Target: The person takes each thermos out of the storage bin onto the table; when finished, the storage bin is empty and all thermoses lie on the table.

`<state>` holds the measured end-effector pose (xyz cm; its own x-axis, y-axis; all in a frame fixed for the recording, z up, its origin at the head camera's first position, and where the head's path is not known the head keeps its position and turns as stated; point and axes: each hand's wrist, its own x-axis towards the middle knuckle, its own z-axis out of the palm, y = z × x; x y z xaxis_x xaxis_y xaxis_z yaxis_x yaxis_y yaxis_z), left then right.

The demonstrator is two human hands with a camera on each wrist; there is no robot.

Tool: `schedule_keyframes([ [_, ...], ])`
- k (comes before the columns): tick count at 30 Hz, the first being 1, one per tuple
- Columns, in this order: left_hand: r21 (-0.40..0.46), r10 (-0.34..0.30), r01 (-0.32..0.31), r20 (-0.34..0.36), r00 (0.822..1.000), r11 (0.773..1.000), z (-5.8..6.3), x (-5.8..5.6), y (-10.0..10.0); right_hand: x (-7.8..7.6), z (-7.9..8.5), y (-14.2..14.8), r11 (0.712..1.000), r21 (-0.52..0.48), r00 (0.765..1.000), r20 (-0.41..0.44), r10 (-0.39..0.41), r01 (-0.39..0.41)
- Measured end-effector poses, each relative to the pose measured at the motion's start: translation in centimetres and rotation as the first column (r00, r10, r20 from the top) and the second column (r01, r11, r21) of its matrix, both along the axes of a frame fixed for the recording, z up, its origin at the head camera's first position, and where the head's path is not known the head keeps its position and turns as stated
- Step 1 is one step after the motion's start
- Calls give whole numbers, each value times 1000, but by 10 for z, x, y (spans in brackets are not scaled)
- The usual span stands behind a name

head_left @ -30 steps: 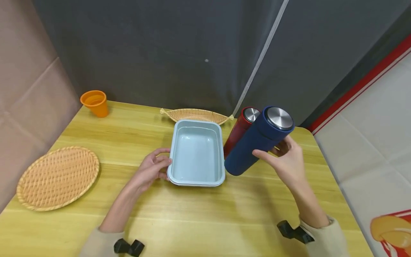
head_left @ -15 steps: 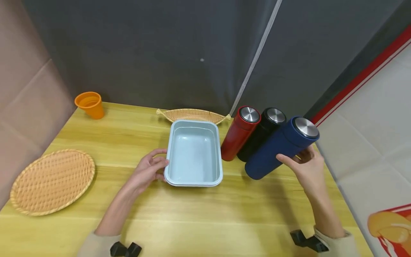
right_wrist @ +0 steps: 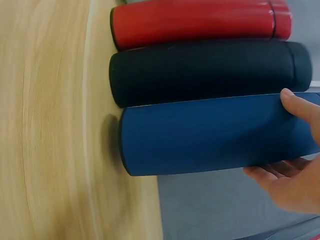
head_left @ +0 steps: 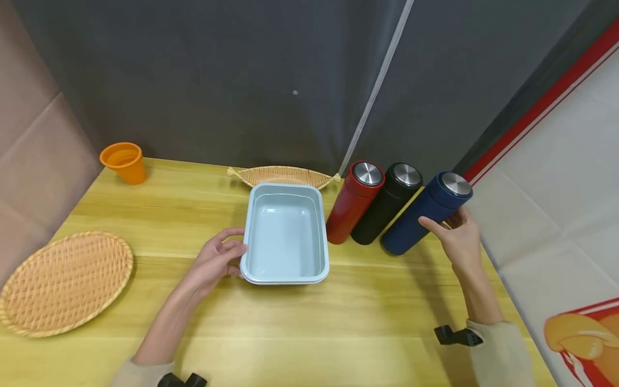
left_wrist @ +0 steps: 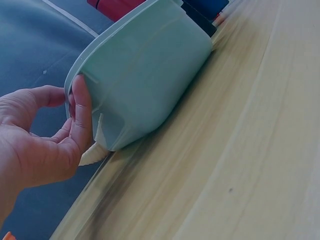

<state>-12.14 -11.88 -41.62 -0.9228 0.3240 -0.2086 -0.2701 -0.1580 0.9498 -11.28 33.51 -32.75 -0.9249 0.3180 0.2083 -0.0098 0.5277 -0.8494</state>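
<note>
A light blue plastic tub (head_left: 286,236) sits left of the vacuum flasks, its inside facing up. My left hand (head_left: 215,262) pinches its left rim between thumb and fingers; in the left wrist view the fingers (left_wrist: 81,107) lie against the tub's outer wall. With thumb and fingers round its upper part, my right hand (head_left: 459,236) grips a blue vacuum flask (head_left: 418,217) with a steel-topped lid. The blue flask's base casts a shadow on the wood in the right wrist view. Left of it stand a black flask (head_left: 382,209) and a red flask (head_left: 349,209).
Behind the tub lies a boat-shaped wicker basket (head_left: 280,174). A round woven tray (head_left: 67,282) rests at the left, and an orange cup (head_left: 127,164) stands at the back left corner. A dark grey panel (head_left: 217,80) closes off the back of the wooden table (head_left: 271,338).
My right hand has carried the blue flask rightward, from in front of the red flask to beyond the black one, uncovering it, then slightly back. My left hand keeps hold of the tub's rim.
</note>
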Motion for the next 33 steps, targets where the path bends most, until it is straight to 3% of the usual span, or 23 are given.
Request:
schedule_keyframes([
  [10,9,-5,5,-16,1000,1000,-1,0,-1,-22,-15,1,998,-67,999,-35,10,-13],
  [27,1,-19,19,-12,1000,1000,-2,-2,-4,-28,-16,1,997,-74,1000,-16,-4,3],
  [33,10,-15,16,-9,1000,1000,-3,-1,-5,-31,-18,-1,986,-165,999,-36,3,-9],
])
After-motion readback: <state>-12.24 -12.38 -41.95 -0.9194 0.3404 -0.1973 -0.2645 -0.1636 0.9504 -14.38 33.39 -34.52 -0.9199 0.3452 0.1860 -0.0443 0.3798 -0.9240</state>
